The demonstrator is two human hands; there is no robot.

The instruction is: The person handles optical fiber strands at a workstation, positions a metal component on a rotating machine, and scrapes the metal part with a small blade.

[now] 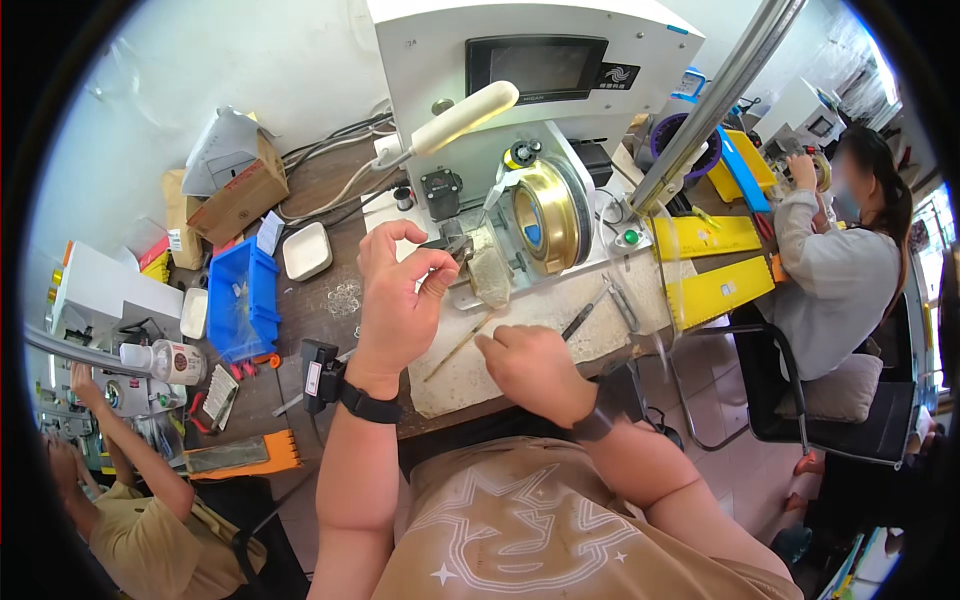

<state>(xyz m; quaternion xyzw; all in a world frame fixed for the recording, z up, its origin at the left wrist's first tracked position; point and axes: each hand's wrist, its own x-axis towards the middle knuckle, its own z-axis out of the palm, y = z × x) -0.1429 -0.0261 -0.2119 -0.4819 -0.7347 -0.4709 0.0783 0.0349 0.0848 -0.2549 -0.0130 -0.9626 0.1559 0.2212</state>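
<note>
My left hand (405, 300) is raised in front of the white machine (420, 60), thumb and forefinger pinched together. Whatever they hold is too small to make out; a small dark metal part (458, 248) is right beside the fingertips. Below and to the right, my right hand (538, 372) is curled closed over the pale stained work board (440, 385), its palm side hidden. A thin brown stick (458, 347) slants just left of its fingers; I cannot tell whether they touch it. Behind the hands are a brass-coloured wheel (560, 218) and a cloudy plastic-like piece (490, 275).
Tweezers (622, 303) and a dark-handled tool (578, 322) lie right of my hands. A white lamp (465, 117) overhangs the wheel. Leftward are small clear rings (343, 298), a white dish (307, 251) and a blue bin (243, 300). Co-workers sit at right (840, 260) and left (150, 510).
</note>
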